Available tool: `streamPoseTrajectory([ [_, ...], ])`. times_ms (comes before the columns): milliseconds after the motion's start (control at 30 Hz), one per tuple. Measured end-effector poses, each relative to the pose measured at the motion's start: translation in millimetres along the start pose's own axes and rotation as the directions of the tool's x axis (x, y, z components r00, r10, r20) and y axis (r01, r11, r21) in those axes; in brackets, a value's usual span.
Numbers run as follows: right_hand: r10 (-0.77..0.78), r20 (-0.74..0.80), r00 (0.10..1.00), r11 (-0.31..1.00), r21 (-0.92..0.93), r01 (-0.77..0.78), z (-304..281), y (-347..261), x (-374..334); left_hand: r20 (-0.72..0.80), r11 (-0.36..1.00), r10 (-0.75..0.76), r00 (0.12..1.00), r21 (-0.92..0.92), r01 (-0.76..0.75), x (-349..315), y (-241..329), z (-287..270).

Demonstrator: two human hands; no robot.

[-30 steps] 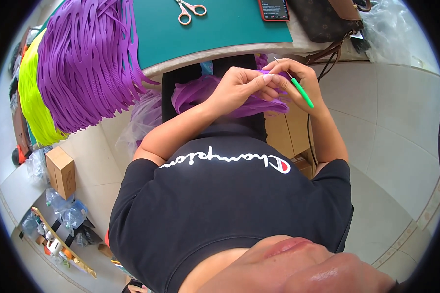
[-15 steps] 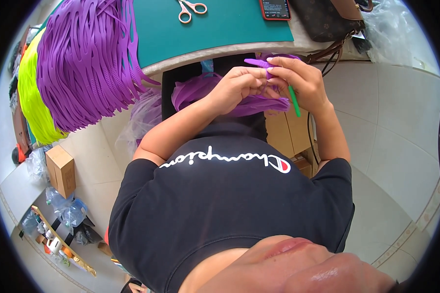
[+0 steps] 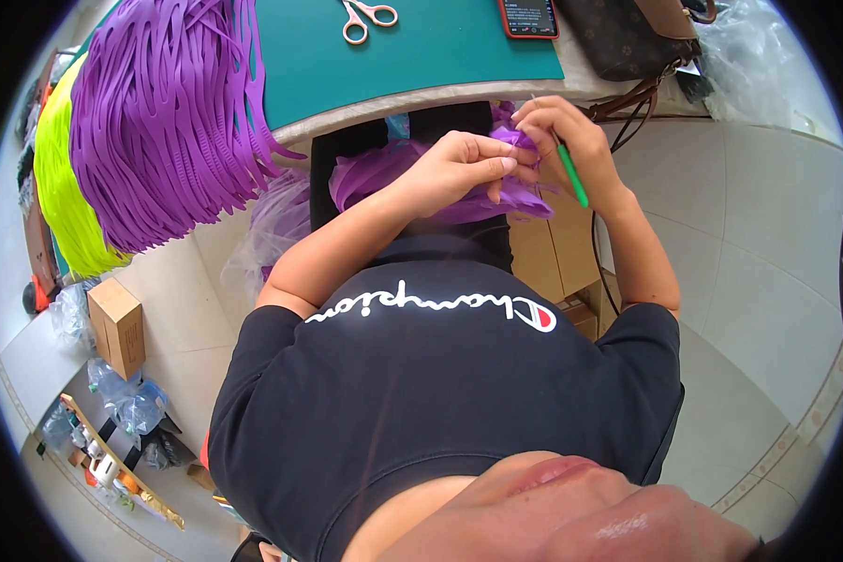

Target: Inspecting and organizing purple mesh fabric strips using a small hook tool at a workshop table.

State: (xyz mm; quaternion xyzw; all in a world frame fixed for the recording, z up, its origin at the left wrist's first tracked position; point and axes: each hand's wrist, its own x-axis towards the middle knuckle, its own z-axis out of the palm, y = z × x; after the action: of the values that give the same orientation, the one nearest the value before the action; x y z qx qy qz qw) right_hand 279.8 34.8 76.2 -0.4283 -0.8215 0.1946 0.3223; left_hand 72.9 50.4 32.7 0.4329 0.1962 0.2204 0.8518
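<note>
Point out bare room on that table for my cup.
The green mat is bare below the scissors and phone, between the purple strips on the left and the bag on the right. It's crowded under those strips, and in front of the table: left hand, right hand, green-handled tool, purple fabric.

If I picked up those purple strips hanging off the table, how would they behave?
The purple strips are probably floppy, since they droop off the table. Each looks narrow, so likely light. They may tangle, as many overlap.
</note>
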Motion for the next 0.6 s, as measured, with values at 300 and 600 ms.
streamPoseTrajectory([
  [300, 0.587, -0.102, 0.803, 0.73, 0.496, -0.47, -42.7, -9.4, 9.0, 0.099, 0.864, 0.067, 0.993, 0.492, -0.107, -21.1, -5.4, -6.6],
  [600, 0.358, -0.653, 0.667, 0.931, 0.197, -0.307, -128.0, -11.7, 1.9, 0.27, 0.426, 0.189, 0.944, 0.844, -0.326, -42.6, -47.5, -30.6],
])
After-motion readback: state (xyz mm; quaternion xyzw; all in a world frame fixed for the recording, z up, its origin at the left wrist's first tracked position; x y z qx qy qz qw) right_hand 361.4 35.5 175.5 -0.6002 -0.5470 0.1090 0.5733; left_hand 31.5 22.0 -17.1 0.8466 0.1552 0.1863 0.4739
